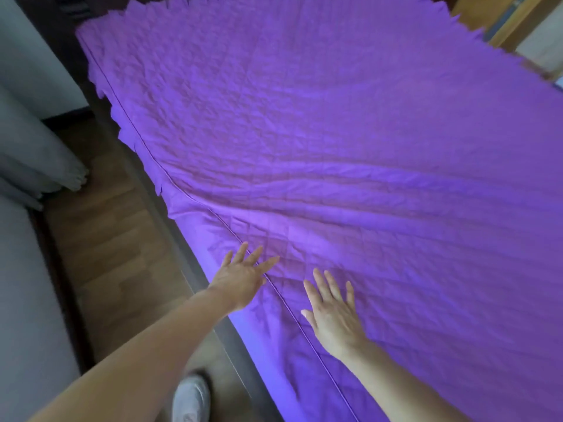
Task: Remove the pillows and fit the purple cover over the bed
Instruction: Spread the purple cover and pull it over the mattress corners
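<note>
The purple quilted cover [320,123] lies spread over the whole bed, with long wrinkles running across its middle and a ruffled skirt hanging along the left side. A piped seam follows the bed's left edge. My left hand [240,278] rests flat, fingers spread, right on that seam near the bed's edge. My right hand [333,312] lies flat on the cover a little further in, fingers apart. Neither hand holds any fabric. No pillows are in view.
A wooden floor [115,239] runs along the bed's left side, with grey curtains [36,153] bunched at the far left. A white shoe [192,400] stands on the floor below my left arm. Wooden furniture [505,22] sits at the top right.
</note>
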`<state>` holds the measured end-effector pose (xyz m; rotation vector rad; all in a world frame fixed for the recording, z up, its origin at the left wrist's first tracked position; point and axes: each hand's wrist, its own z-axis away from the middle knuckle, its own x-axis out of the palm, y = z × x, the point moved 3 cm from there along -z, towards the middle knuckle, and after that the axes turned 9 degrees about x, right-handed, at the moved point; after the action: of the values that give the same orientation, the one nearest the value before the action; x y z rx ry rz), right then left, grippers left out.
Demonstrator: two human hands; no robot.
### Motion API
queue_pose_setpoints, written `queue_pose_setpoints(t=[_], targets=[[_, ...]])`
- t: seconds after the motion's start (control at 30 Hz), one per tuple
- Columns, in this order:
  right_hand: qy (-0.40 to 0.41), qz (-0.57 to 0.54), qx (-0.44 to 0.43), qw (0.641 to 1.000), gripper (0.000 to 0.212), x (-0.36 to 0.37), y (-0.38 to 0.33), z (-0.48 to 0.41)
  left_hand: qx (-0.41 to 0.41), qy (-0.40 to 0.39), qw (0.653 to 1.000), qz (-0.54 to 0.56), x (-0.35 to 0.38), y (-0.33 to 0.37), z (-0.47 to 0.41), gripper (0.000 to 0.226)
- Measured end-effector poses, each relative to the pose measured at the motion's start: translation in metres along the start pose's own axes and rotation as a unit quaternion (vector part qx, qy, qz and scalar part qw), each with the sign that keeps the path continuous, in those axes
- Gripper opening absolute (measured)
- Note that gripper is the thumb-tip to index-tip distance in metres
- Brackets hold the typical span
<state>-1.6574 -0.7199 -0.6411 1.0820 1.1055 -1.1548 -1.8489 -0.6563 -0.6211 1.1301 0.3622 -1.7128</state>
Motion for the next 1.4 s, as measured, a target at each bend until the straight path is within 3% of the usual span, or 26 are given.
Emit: queue_pose_setpoints(t=[0.27,0.63,0.77,0.97,1.03,1.17,1.3,1.4], targets=[[0.028,-0.006,0.015,0.999,0.06,0.019,0.018,0.05,0.022,-0.007,1.0,-0.001,0.036,0.051,0.012,0.054],[-0.015,0.029,0.051,0.998,0.05,0.052,0.045,0.155,0.054,-0.023,0.987,-0.147,0.106,0.119,0.03,0.073],[0.018,0.047,0.028,0.998,0.033,0.058,0.043,0.163,0.038,0.024,0.977,-0.211,0.112,0.139,0.028,0.069],[0.097,0.028,-0.003,0.995,0.016,0.063,0.035,0.172,0.011,0.099,0.938,-0.333,0.122,0.164,0.026,0.033],[0.114,0.009,-0.015,0.993,0.016,0.065,0.037,0.171,0.018,0.131,0.927,-0.351,0.119,0.176,0.025,0.039],[0.127,-0.021,-0.015,0.992,0.017,0.067,0.044,0.184,0.026,0.101,0.933,-0.344,0.127,0.187,0.023,0.029],[0.097,-0.007,0.028,0.995,0.027,0.072,0.053,0.202,0.047,0.108,0.935,-0.334,0.129,0.198,0.037,0.05],[0.091,0.028,0.039,0.995,0.019,0.073,0.05,0.201,0.05,0.132,0.921,-0.363,0.133,0.206,0.041,0.048]])
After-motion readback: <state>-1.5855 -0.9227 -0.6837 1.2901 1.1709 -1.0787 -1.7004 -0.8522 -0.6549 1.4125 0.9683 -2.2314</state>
